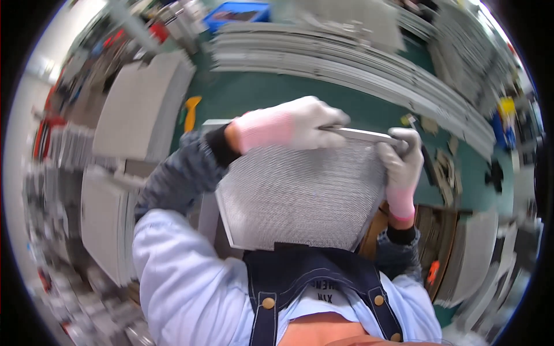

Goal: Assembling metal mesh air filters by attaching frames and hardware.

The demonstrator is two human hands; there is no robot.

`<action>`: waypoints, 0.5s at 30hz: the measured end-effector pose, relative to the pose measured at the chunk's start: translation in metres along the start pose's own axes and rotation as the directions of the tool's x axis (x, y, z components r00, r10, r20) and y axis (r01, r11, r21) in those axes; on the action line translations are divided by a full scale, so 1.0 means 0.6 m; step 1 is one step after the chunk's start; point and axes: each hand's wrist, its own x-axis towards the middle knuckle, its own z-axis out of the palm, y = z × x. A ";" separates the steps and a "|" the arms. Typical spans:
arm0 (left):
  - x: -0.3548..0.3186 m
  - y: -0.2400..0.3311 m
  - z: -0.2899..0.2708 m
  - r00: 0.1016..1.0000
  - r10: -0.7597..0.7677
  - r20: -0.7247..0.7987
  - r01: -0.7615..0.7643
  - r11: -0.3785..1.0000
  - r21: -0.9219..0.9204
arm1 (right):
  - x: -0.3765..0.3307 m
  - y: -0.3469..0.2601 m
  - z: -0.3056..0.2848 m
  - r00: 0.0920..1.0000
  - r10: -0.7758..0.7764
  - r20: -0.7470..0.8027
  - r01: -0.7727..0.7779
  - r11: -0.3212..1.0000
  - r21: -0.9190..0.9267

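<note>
A grey fine-mesh panel (300, 196) with a pale metal edging is tilted in front of my body, its near edge against my dark apron. Along its far edge runs a light metal frame strip (366, 135). My left hand (306, 124), in a white glove with a pink cuff, pinches this strip between thumb and fingers near its middle. At the far right corner my right hand (402, 158), gloved the same way, curls its fingers around the strip and the panel's edge. Its fingertips are slightly blurred.
Long pale metal profiles (346, 60) lie stacked across the green table (231, 92). A yellow scraper-like tool (191, 112) rests left of the panel. A blue bin (236, 14) stands at the back. Stacked grey panels (138, 109) are on the left, and cardboard scraps (447, 173) on the right.
</note>
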 end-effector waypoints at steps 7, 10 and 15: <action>-0.187 -0.080 -0.071 0.591 0.125 -0.797 0.157 0.951 0.266 | 0.005 0.127 -0.074 0.967 0.120 0.226 -0.249 0.646 0.722; -0.381 -0.121 0.116 0.965 -0.171 -0.197 0.259 0.727 0.636 | 0.013 0.201 -0.113 0.958 0.220 0.185 -0.268 0.456 0.849; -0.356 -0.038 0.205 0.495 -0.864 0.090 0.490 0.191 -0.851 | 0.120 0.131 -0.073 0.969 0.190 0.159 -0.219 0.956 0.194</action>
